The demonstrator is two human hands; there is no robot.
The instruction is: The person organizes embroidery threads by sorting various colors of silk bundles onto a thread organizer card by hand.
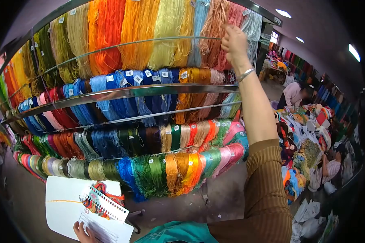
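My right hand (234, 45) is raised to the top rail, its fingers closed in a pinch in front of the pink thread skeins (212, 32). What it pinches, if anything, is too small to make out. Low on the left, my left hand (83, 233) rests with fingers apart on a printed sheet (99, 229). That sheet lies on a white board (63, 210). Also on the board is a white card with punched holes (109, 206), with small multicoloured thread bundles (103, 193) looped along it. A single yellow-orange thread (63, 201) stretches across the board's left side.
Tiers of coloured skeins with small number tags hang on a metal rack (158, 90) ahead. A thin rod (150, 39) crosses the top row. To the right, two people work around a heap of coloured thread (308, 133). White plastic bags (310, 218) lie on the floor.
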